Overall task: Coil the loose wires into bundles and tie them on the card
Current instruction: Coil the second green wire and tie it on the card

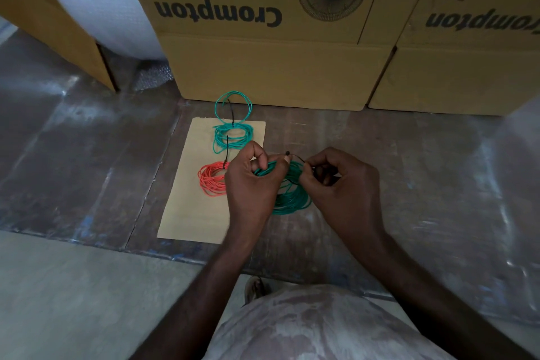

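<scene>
A tan card (pixel 187 202) lies flat on the floor. On its far end sits a green wire bundle (pixel 232 136) with a black tie, one loop reaching past the card's edge. Below it lies a red wire coil (pixel 211 180), also tied in black. My left hand (pixel 251 181) grips a second green coil (pixel 292 199) held just right of the card. My right hand (pixel 339 184) pinches a thin black tie (pixel 295 156) that crosses the top of that coil; its far end shows as a small black tip beside my left thumb.
Large brown cardboard boxes (pixel 271 73) printed "Crompton Fans" stand right behind the card, with another box (pixel 455 79) to the right. A bubble wrap roll (pixel 96 0) leans at the back left. Clear plastic (pixel 514 199) bulges in at the right. My knee is below.
</scene>
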